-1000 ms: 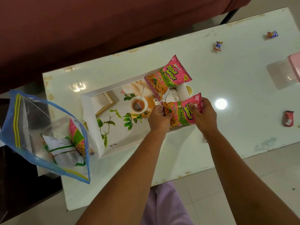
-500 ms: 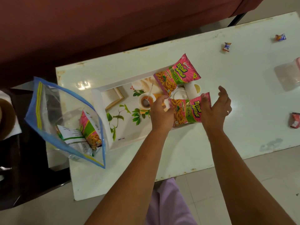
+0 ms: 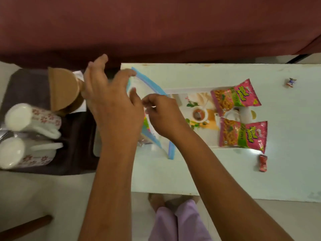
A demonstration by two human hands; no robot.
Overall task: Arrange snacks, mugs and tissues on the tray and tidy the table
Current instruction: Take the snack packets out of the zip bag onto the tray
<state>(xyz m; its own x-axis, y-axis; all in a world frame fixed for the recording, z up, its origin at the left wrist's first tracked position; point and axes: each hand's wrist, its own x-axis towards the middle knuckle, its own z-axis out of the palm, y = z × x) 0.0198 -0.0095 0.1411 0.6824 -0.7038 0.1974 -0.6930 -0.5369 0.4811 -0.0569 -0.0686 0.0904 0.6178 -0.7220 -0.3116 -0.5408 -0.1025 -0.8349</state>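
Observation:
A clear zip bag (image 3: 150, 83) with a blue rim stands at the left end of the pale table (image 3: 217, 173). My left hand (image 3: 111, 103) hovers over the bag's left side with fingers spread, the index tip at the rim. My right hand (image 3: 162, 116) has curled fingers that pinch the bag's clear plastic near the opening. A pink and green packet (image 3: 147, 125) shows inside the bag. Two pink snack packets (image 3: 235, 97) (image 3: 243, 134) lie on the white leaf-print tray (image 3: 192, 90).
Left of the table, a dark surface (image 3: 79, 136) holds two white floral mugs (image 3: 33, 118) (image 3: 20, 153) on their sides and a brown round object (image 3: 62, 89). A red candy (image 3: 263, 162) and a blue wrapped candy (image 3: 291, 82) lie on the table. A maroon sofa (image 3: 156, 26) runs behind.
Both hands let go of the near snack packet, which now lies on the tray, and moved left to the zip bag. The view swung left, bringing the mugs into sight.

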